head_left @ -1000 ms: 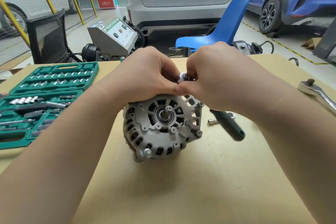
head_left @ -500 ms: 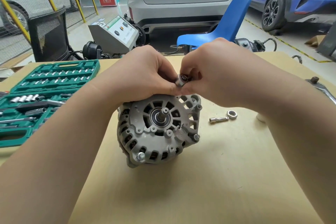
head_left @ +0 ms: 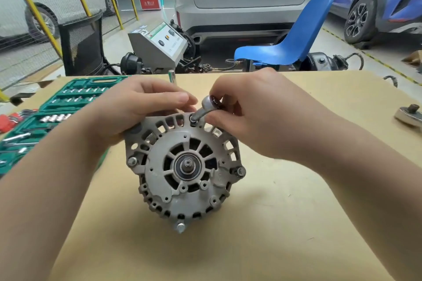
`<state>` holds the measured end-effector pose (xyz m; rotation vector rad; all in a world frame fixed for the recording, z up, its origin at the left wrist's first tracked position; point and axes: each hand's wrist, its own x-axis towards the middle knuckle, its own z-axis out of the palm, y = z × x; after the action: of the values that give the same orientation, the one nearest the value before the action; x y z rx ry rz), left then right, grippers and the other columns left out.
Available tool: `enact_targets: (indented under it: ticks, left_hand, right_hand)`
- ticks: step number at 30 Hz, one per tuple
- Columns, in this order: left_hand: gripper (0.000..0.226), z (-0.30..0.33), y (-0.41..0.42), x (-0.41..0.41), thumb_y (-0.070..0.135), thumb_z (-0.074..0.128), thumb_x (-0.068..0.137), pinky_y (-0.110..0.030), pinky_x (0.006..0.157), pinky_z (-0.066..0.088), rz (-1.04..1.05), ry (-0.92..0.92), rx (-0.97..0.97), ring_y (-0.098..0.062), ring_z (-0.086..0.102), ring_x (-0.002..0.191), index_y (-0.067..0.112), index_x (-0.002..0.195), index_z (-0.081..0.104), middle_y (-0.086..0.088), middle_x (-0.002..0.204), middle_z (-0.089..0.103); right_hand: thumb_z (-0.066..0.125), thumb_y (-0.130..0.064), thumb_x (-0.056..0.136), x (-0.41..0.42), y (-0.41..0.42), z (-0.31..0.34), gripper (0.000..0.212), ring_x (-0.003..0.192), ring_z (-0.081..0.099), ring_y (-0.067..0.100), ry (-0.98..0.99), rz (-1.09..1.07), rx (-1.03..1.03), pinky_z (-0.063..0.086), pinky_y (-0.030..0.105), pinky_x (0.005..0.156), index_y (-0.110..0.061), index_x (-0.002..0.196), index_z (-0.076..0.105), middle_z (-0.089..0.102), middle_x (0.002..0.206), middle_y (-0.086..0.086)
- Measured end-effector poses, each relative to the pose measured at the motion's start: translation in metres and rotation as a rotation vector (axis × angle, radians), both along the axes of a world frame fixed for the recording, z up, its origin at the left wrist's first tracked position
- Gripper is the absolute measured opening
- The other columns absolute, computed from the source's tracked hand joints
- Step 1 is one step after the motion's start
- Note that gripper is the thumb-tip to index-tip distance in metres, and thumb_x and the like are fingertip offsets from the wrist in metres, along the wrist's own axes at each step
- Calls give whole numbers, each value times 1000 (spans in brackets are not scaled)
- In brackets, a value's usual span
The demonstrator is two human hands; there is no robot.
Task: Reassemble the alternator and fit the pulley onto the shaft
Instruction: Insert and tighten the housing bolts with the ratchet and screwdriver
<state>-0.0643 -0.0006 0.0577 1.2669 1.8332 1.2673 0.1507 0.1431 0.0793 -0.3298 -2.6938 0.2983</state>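
The grey alternator (head_left: 185, 173) stands on edge on the wooden table (head_left: 274, 223), its bare shaft (head_left: 187, 164) facing me with no pulley on it. My right hand (head_left: 258, 116) pinches a silver socket (head_left: 205, 107) that sits tilted on the bolt at the top of the housing. Resting on the upper left rim of the housing, my left hand (head_left: 137, 109) steadies it with fingers loosely stretched toward the socket. Bolt heads show at the left, right and bottom lugs.
A green socket set case (head_left: 52, 112) lies open at the left. A ratchet head (head_left: 408, 114) lies at the right table edge. Beyond the table stand a blue chair (head_left: 292, 41), a grey test machine (head_left: 159, 45) and parked cars.
The hands have drawn apart and the socket has come down onto the top bolt. My view has shifted, so the alternator looks nearer and more face-on. The dark-handled tool seen earlier is out of sight.
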Motion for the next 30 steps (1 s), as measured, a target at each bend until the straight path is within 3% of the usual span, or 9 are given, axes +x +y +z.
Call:
enact_targets:
  ticks: [3,7,12,17,19,21,23,26,30]
  left_hand:
    - [38,-18,-19,-7,25,62,93,-36,90,63,-10,-204,6,-36,72,120,8,124,77,-16,122,78]
    - [45,-19,-34,1,21,67,80,-33,80,65,-122,-296,-109,-34,78,108,24,124,79,-15,122,78]
    - [40,-15,-35,21,22,70,77,-48,83,67,-27,-235,-82,-37,79,100,32,113,81,-14,113,81]
    - [18,-9,-38,39,45,76,73,-42,79,63,171,-79,-222,-32,80,89,49,89,83,1,92,83]
    - [27,-18,-58,45,37,57,105,-40,91,57,36,29,-277,-30,72,109,53,87,69,3,104,78]
    - [11,-23,-65,38,54,51,104,-45,104,53,48,118,-370,-17,65,122,58,99,59,9,128,72]
    - [39,-17,-74,44,84,65,77,-27,90,57,15,130,-418,13,67,109,79,115,55,38,124,69]
    - [116,-36,-111,49,73,94,58,-35,97,55,-91,147,-245,6,61,129,68,154,28,30,147,59]
    - [129,-65,-114,57,62,103,48,-33,105,55,-54,54,-156,2,55,138,64,155,30,26,154,54]
  right_hand:
    - [57,-47,102,-5,-7,-5,21,85,55,28,38,0,46,51,43,74,-26,102,58,62,89,-6]
    - [52,-47,105,-12,-8,-13,20,86,54,27,42,-8,56,45,40,70,-28,105,55,60,90,-9]
    - [64,-37,103,-18,5,-12,12,88,61,16,206,61,-177,51,40,80,-26,107,62,64,90,-16]
    - [65,-45,98,-10,36,-1,25,74,62,19,491,-95,-373,56,43,70,-21,102,61,66,84,-5]
    - [68,-45,93,-7,41,-3,25,70,58,12,471,-152,-384,49,25,63,-22,95,61,67,80,-9]
    - [72,-36,90,-6,39,-9,22,60,49,6,367,-160,-425,40,17,52,-21,83,58,63,71,-15]
    - [74,-33,89,-6,35,-14,25,55,45,5,228,-126,-457,40,20,50,-22,75,56,64,72,-12]
    - [75,-33,88,-9,29,-17,27,55,46,6,94,-68,-439,40,20,49,-12,80,61,68,79,-3]
    - [74,-42,89,-14,22,-23,29,55,46,9,-34,-77,-414,38,21,46,-13,87,68,66,77,-1]
